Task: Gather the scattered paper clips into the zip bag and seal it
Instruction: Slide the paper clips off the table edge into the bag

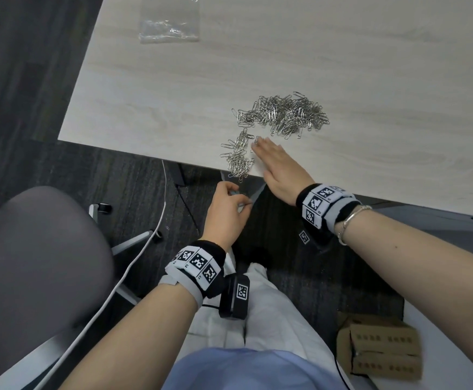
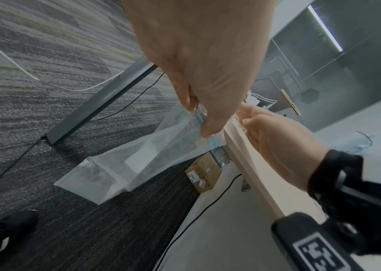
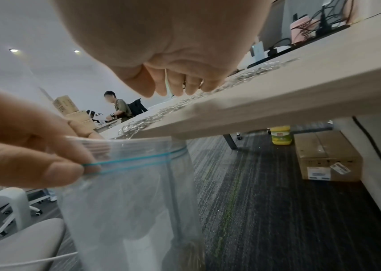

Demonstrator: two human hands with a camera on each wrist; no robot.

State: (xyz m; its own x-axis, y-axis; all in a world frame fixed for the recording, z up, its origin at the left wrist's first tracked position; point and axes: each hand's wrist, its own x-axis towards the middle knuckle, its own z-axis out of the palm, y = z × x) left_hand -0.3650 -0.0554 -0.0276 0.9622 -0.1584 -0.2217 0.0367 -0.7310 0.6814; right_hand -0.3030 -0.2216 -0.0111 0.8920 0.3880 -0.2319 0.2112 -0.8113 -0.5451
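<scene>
A large heap of silver paper clips lies on the pale wooden table, and a smaller trail of clips runs down to the front edge. My right hand lies flat on the table beside that trail, fingers straight, fingertips at the clips. Just below the table edge my left hand pinches the rim of a clear zip bag with a blue seal line, holding its mouth open under the edge. The bag hangs down toward the floor.
A second clear bag with a few clips lies at the table's far left. A grey chair stands to my left, with a white cable across the carpet. Cardboard boxes sit on the floor at right. A person works in the distance.
</scene>
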